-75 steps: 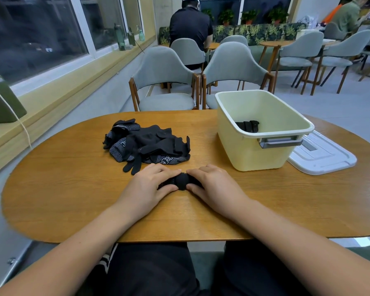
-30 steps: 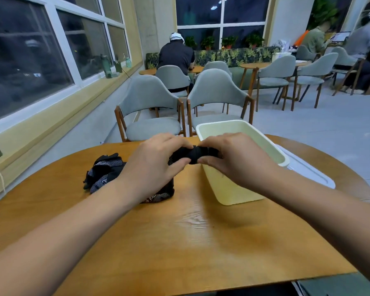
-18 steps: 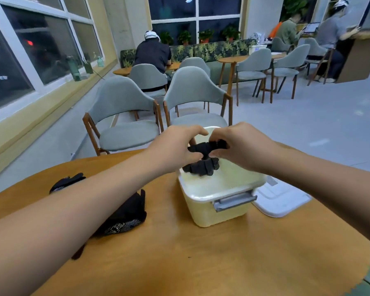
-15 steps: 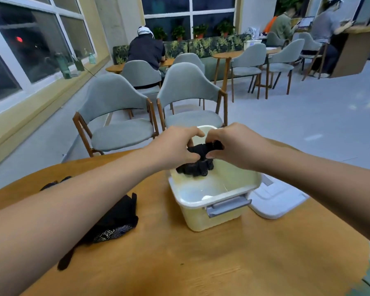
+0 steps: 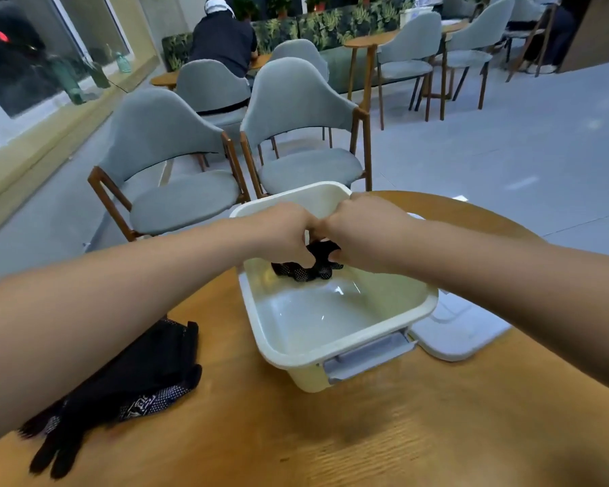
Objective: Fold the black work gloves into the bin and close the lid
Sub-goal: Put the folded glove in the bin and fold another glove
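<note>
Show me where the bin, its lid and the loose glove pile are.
bin [image 5: 313, 312], head view, bare floor inside.
lid [image 5: 461, 332], head view, its flat top.
glove pile [image 5: 145, 374], head view, middle of the black fabric.

Rounded wooden surface [image 5: 366, 444], orange-brown, grain visible. Directly on it:
- pale yellow rectangular plastic bin [image 5: 334, 351], upright, top open, grey handle on its near wall; stands toward the far side.
- white plastic lid [image 5: 461, 332], flat, just beside the bin's right side, partly hidden by it.
- heap of black fabric work gloves [image 5: 138, 374], dotted palms, left of the bin and apart from it.
</note>
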A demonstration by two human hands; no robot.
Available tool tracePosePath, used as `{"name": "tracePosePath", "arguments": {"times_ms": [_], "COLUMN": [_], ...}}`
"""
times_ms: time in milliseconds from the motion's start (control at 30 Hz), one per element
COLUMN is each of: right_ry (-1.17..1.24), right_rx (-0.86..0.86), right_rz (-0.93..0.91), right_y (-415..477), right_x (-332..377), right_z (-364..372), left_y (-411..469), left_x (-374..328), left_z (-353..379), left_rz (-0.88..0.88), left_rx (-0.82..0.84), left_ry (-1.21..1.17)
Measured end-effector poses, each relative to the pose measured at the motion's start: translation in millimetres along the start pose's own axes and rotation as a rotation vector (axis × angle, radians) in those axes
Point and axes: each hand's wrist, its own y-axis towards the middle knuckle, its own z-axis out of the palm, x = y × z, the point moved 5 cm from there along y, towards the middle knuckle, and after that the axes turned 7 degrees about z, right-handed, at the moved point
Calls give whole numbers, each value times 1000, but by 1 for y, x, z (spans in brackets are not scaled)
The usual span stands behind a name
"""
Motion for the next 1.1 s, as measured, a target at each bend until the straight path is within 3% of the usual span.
{"name": "tracePosePath", "arguments": {"times_ms": [167, 367, 767, 1100], "right_ry": [101, 386, 646, 664], "right_rx": [-9, -145, -248, -295], "right_rz": [49, 125, 187, 187], "right_y": [3, -3, -11, -24], "right_x": [-5, -19, -26, -28], "right_z": [0, -12, -17, -30], "left_y": [16, 31, 37, 11], "left_x": [-5, -6, -5, -1], "left_z": [23, 30, 30, 2], "left_rz": [-26, -60, -60, -78], "left_rx": [149, 201, 194, 150], "left_ry": [134, 165, 208, 172]}}
